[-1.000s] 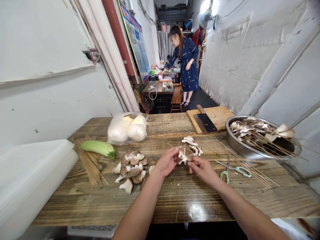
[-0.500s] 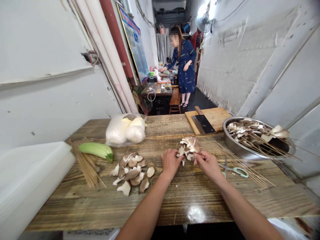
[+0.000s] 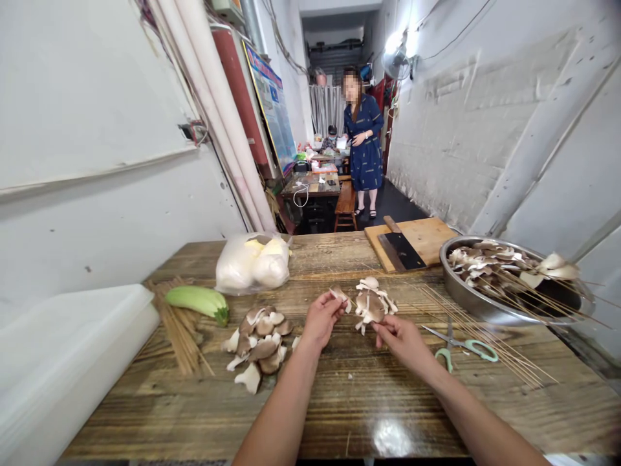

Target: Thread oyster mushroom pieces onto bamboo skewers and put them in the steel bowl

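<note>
Between the fingertips of my left hand (image 3: pixel 319 320) is a small oyster mushroom piece (image 3: pixel 343 298), apart from the rest. My right hand (image 3: pixel 400 338) pinches the lower edge of an oyster mushroom cluster (image 3: pixel 371 305), whose brown caps and white stems bunch together over the table. Left of my left forearm lies a pile of loose oyster mushrooms (image 3: pixel 262 346). Green-handled scissors (image 3: pixel 450 343) lie partly spread to the right of my right hand, beside several thin wooden skewers (image 3: pixel 499 343).
At the right stands a metal basin (image 3: pixel 453 288) of skewered mushrooms. Behind are a cutting board (image 3: pixel 434 236) with a cleaver (image 3: pixel 400 249) and a plastic bag (image 3: pixel 235 268). A green squash (image 3: pixel 194 301) lies on skewers (image 3: pixel 179 343), beside white plastic sheeting (image 3: pixel 97 343). A person (image 3: pixel 365 139) stands farther back.
My left hand has come away from the cluster to the left with a mushroom piece, while my right hand stays at the cluster. The person behind has straightened and turned this way.
</note>
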A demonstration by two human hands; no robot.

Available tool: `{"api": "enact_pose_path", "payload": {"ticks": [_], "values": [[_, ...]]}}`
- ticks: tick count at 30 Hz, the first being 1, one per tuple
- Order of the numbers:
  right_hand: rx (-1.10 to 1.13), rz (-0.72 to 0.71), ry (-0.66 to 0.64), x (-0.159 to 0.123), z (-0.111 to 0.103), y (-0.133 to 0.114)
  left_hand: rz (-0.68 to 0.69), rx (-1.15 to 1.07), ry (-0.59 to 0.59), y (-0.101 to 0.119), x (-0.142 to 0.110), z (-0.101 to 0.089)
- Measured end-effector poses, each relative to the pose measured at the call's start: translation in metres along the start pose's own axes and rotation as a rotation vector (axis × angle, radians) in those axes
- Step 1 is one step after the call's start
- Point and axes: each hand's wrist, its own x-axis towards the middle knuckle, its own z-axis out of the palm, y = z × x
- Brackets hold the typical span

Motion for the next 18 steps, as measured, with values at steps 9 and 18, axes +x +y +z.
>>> {"api": "enact_pose_path", "payload": {"ticks": [9,18], "values": [[-0.129,0.015,-0.014,0.0,0.002,0.014,0.006,-0.17,0.025,0.01,0.0,-0.002],[-0.081,0.044,-0.05,-0.001,0.003,0.006,-0.098,-0.206,0.103,0.007,0.004,-0.011]]}}
